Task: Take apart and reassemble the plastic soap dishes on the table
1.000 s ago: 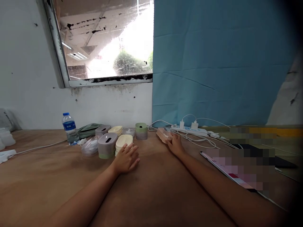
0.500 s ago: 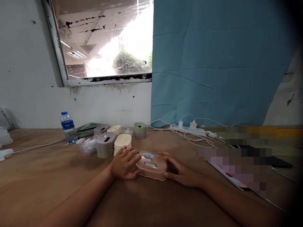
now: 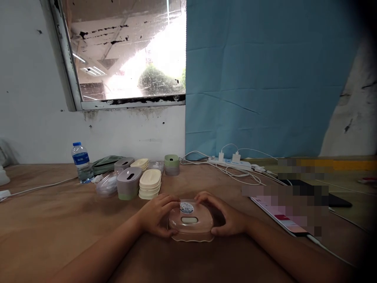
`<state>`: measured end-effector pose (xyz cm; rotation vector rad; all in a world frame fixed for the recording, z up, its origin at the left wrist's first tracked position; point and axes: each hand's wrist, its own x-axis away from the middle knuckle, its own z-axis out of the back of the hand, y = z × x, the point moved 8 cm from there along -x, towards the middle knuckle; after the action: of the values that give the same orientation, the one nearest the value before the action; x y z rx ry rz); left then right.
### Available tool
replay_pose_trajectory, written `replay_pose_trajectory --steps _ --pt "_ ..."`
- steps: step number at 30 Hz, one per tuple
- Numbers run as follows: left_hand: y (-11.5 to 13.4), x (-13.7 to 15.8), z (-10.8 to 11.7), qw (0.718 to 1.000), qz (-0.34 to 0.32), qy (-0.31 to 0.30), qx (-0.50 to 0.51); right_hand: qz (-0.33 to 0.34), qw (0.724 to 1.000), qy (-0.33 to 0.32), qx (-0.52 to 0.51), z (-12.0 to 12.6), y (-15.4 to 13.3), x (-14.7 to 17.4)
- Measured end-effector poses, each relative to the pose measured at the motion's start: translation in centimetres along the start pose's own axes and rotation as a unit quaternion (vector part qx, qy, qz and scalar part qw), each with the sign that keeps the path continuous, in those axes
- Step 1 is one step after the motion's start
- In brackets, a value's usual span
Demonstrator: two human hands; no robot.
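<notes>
A pinkish oval container with a clear lid (image 3: pixel 191 228) lies on the table in front of me, with a slot in its top and a round patterned sticker behind the slot. My left hand (image 3: pixel 160 215) clasps its left side, thumb low in front and fingers over the back edge. On the opposite side, my right hand (image 3: pixel 226 216) holds it the same way between thumb and fingers. A wavy pale rim shows along its lower front. Beyond my left hand stands a stack of cream oval pieces (image 3: pixel 150 184).
Left of the stack are a lilac-and-green container (image 3: pixel 129 184), clear lids (image 3: pixel 106 184) and a water bottle (image 3: pixel 82 163). Another green container (image 3: pixel 171 165) stands by the wall. Cables run from a power strip (image 3: pixel 229 162). A tablet-like device (image 3: pixel 273 216) lies at right.
My left hand has closed from a looser, raised pose onto the container's left side. The container now sits nearer to me and turned straighter. The view has shifted slightly.
</notes>
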<state>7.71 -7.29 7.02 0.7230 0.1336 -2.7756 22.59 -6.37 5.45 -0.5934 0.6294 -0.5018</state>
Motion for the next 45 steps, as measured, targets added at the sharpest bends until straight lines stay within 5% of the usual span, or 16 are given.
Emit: replay_pose_trajectory --steps 9,20,38,45 --pt "-0.2 -0.1 -0.3 0.998 0.048 0.003 0.034 -0.065 0.997 -0.02 0.037 -0.8 1.1 0.1" --pt "-1.3 0.4 -0.4 0.991 0.119 0.0 0.067 -0.005 0.996 0.008 0.086 -0.4 0.1 -0.4" --pt "-4.4 0.8 -1.4 0.936 0.276 0.056 0.212 -0.028 0.995 0.052 0.085 0.2 0.8 -0.1" --pt "-5.1 1.5 -1.8 0.923 0.301 0.073 0.226 -0.041 0.991 0.019 0.123 0.4 0.7 -0.2"
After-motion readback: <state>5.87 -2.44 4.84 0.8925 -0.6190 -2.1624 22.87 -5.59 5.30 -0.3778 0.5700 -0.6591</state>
